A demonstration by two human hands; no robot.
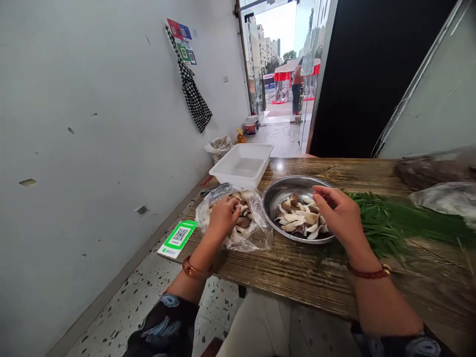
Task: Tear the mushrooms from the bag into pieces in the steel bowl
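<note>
I see mushrooms (302,218) in plastic bag (255,241) and metal bowl (275,196) mid-frame, probably adjacent for easy reach; hands: left (223,215) curled into bag, grip unclear, right (341,215) loosely open, seemingly empty.

From here I can make out no words. The green-and-white card (177,240) at the left end of the table (290,287) shows a large QR code, its lettering too small. Farther along the left wall (92,148), the red card (174,29) and green card (183,53) carry codes; the small label (142,210) nearer is blurred.
</note>
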